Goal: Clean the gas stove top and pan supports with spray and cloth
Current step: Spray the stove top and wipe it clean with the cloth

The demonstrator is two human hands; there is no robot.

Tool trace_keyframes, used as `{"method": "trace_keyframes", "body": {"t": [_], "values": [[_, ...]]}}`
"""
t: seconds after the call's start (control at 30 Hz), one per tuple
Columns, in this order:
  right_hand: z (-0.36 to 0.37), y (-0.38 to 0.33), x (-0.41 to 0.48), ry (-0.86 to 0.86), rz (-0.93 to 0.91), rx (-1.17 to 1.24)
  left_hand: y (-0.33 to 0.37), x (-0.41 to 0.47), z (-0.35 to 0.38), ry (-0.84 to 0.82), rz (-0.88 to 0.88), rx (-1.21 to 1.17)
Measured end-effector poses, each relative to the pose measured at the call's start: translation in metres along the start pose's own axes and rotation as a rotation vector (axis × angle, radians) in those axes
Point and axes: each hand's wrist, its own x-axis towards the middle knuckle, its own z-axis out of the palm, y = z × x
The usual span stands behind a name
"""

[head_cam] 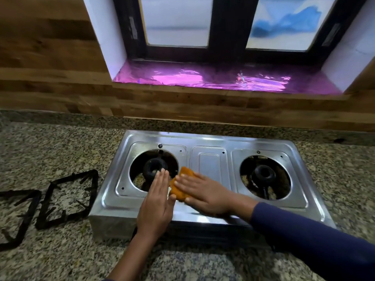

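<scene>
A two-burner steel gas stove (209, 161) sits on the granite counter with its pan supports taken off. My right hand (203, 192) presses an orange cloth (183, 183) flat on the stove top, between the left burner (155, 169) and the centre panel. Just left of the cloth, my left hand (157, 201) lies flat with fingers straight and together, its fingertips over the edge of the left burner opening. The right burner (263, 175) is uncovered. Two black square pan supports (67, 199) (18, 218) lie on the counter left of the stove. No spray bottle is in view.
The speckled granite counter (60, 149) runs to both sides and in front of the stove. Behind it is a wood-pattern wall and a window sill covered in shiny pink foil (223, 78).
</scene>
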Motion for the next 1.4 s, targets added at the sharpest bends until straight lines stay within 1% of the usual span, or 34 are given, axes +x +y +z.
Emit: {"method": "trace_keyframes", "body": {"t": [0.1,0.27,0.4,0.47,0.53,0.57,0.63,0.7,0.8,0.87,1.0,1.07,1.1,1.17,1.23,1.27,1.33,1.4], "values": [[0.008,-0.037,-0.025,0.004,0.007,0.046,-0.001,-0.001,0.002,0.033,0.017,-0.047],[0.021,-0.072,-0.037,0.047,0.068,0.084,-0.005,0.005,-0.004,0.029,-0.055,-0.370],[0.030,-0.081,-0.044,0.135,0.169,0.058,-0.008,0.006,-0.010,-0.015,-0.105,-0.522],[0.036,-0.082,-0.046,0.213,0.278,0.057,-0.011,0.005,-0.013,-0.062,-0.108,-0.542],[0.036,-0.075,-0.045,0.310,0.427,0.056,-0.012,0.004,-0.016,-0.110,-0.103,-0.526],[0.033,-0.069,-0.043,0.307,0.527,0.071,-0.012,0.003,-0.018,-0.132,-0.104,-0.524],[0.026,-0.051,-0.034,0.250,0.699,0.088,-0.013,0.003,-0.020,-0.151,-0.107,-0.536],[0.017,-0.032,-0.019,0.240,0.780,0.050,-0.011,0.003,-0.022,-0.155,-0.113,-0.576],[0.013,-0.023,0.005,0.201,0.779,0.022,-0.011,0.006,-0.026,-0.157,-0.143,-0.688],[0.018,-0.037,0.015,0.187,0.755,0.032,-0.014,0.007,-0.027,-0.163,-0.165,-0.782],[0.035,-0.088,0.027,0.182,0.580,0.032,-0.026,0.013,-0.023,-0.183,-0.216,-0.963],[0.042,-0.109,0.027,0.216,0.489,0.030,-0.029,0.015,-0.021,-0.193,-0.262,-1.041],[0.044,-0.116,0.024,0.243,0.458,0.027,-0.029,0.014,-0.022,-0.192,-0.272,-1.050],[0.046,-0.123,0.007,0.296,0.432,0.026,-0.026,0.012,-0.025,-0.198,-0.244,-0.989],[0.048,-0.121,-0.020,0.391,0.466,0.051,-0.024,0.008,-0.025,-0.191,-0.193,-0.901],[0.051,-0.118,-0.037,0.450,0.514,0.062,-0.022,0.006,-0.026,-0.186,-0.177,-0.865],[0.055,-0.108,-0.075,0.549,0.661,0.045,-0.020,0.006,-0.026,-0.179,-0.156,-0.817],[0.055,-0.096,-0.112,0.598,0.827,0.014,-0.018,0.006,-0.026,-0.163,-0.152,-0.803]]}}
